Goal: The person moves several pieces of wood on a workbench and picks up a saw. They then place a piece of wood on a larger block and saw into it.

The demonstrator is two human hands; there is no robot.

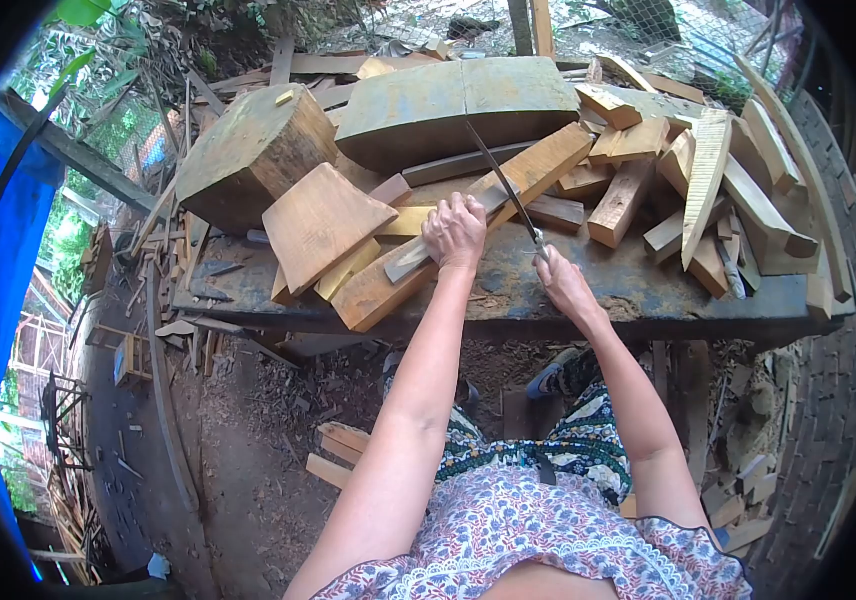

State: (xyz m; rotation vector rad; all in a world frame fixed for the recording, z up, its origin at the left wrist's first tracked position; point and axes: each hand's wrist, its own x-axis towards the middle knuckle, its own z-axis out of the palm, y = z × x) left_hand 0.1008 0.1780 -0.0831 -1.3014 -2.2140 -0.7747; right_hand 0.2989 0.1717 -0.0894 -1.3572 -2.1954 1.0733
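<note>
My left hand [455, 232] is closed in a fist over a narrow greyish wooden strip [409, 260], pressing it down on a long, thick wooden beam [548, 160]. The beam lies at a slant across the workbench. My right hand [565, 281] grips the handle of a handsaw [498, 170], whose dark, thin blade is seen nearly edge-on. The blade points away to the upper left and crosses the strip just right of my left hand. How deep the teeth sit in the wood cannot be made out.
The worn workbench [638, 297] carries two large wood blocks [398, 115] [248, 150] at the back and a trapezoid board [323, 225] on the left. Loose offcuts [623, 200] pile up on the right. Scraps lie on the dirt floor [268, 480]; a blue tarp [8, 240] hangs left.
</note>
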